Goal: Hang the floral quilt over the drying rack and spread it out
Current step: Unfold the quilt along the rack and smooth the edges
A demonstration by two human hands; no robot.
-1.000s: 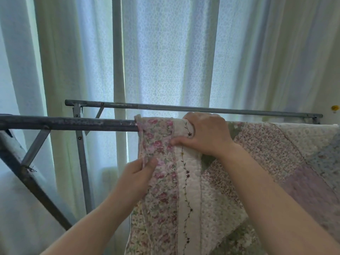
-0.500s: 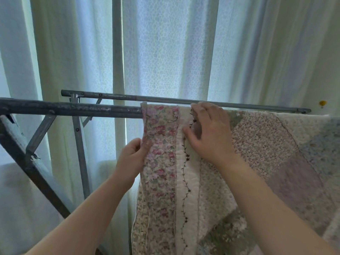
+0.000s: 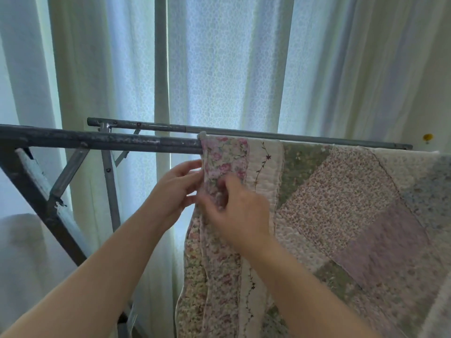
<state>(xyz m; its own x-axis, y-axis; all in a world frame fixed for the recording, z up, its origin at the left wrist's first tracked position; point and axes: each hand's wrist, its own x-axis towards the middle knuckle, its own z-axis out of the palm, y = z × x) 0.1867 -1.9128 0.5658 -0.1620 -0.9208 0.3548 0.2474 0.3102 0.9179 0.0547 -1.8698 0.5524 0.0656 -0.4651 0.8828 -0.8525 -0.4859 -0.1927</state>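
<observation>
now spreading rather than hanging, judging by the quilt [image 3: 341, 203] already lying over the near rail of the rack [image 3: 97, 142] and dropping down this side. covering only the rail's right part, leaving its left stretch bare. pinching the quilt's left edge just under the rail with the left hand [image 3: 173, 189], fingers curled round the border. gripping the same rose strip just beside it with the right hand [image 3: 244, 213], blurred, yet showing fingers bent into bunched cloth. probably calling next for drawing that edge leftward along the rail toward the rack's left end, sliding cloth over the bar rather than tugging down, then smoothing the folds below. possibly risking dragging the quilt off by pulling too low.
</observation>
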